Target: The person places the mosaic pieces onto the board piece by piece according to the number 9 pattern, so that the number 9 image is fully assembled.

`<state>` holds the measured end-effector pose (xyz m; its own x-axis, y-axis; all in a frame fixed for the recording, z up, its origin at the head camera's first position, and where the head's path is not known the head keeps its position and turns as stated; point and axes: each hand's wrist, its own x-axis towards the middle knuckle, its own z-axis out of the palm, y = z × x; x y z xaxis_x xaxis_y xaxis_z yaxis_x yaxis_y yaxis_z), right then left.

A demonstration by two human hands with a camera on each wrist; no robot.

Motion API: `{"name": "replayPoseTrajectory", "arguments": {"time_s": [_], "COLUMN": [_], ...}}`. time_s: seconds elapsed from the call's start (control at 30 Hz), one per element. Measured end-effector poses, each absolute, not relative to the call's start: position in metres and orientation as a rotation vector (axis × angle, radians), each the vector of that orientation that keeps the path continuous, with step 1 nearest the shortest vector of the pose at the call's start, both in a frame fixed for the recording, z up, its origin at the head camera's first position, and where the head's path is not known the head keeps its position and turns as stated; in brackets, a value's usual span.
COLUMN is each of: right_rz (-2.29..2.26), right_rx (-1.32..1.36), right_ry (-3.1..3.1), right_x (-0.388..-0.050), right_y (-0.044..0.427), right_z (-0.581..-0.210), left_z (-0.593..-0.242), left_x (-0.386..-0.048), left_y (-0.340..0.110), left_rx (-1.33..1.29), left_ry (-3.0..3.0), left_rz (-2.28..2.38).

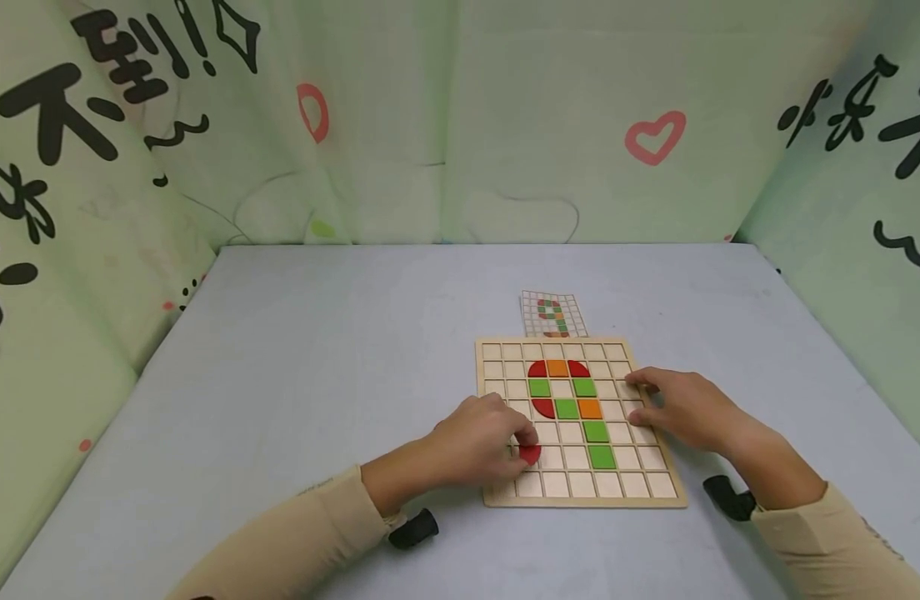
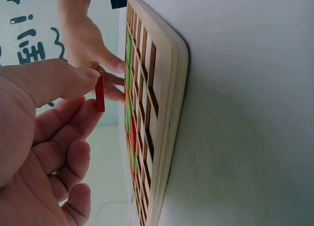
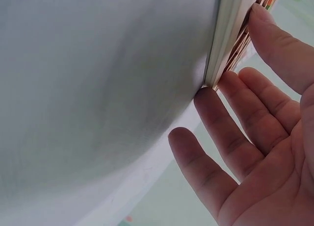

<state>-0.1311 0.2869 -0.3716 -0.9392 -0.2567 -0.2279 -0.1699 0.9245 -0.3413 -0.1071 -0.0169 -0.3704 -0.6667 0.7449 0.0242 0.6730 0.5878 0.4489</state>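
A wooden grid board (image 1: 580, 502) lies on the table with red, green and orange tiles in several of its cells. Between thumb and fingertips, my left hand (image 1: 478, 442) pinches a red tile (image 1: 530, 454) with a curved edge, over the board's lower left cells. The left wrist view shows that red tile (image 2: 100, 92) edge-on, above the board's surface. My right hand (image 1: 692, 408) rests at the board's right edge. In the right wrist view, the right thumb (image 3: 274, 35) touches the board's top while fingers lie against its side, loosely extended.
A printed pattern card (image 1: 553, 312) lies behind the board, its lower end hidden by the board's far edge. A pale tablecloth (image 1: 317, 350) covers the table. Green printed curtains (image 1: 467, 125) enclose the back and sides. Each wrist carries a black device (image 1: 413, 529).
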Motion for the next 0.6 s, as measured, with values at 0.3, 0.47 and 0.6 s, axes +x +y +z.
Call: {"name": "replayPoseTrajectory", "arguments": {"time_s": [0.3, 0.47, 0.6], "right_rz": [-0.451, -0.454, -0.458], "right_rx": [-0.325, -0.33, -0.342], "right_ry": [2.822, 2.822, 2.824], "right_x": [-0.131, -0.131, -0.132], "right_y": [0.287, 0.288, 0.288], "right_z": [-0.372, -0.373, -0.372], "left_z": [-0.375, -0.374, -0.373], "left_x": [-0.101, -0.099, -0.099], "left_y": [0.005, 0.012, 0.016], "left_rx": [1.238, 1.239, 1.228], "left_ry": [2.627, 2.624, 2.614], "left_rz": [0.639, 0.636, 0.637]}}
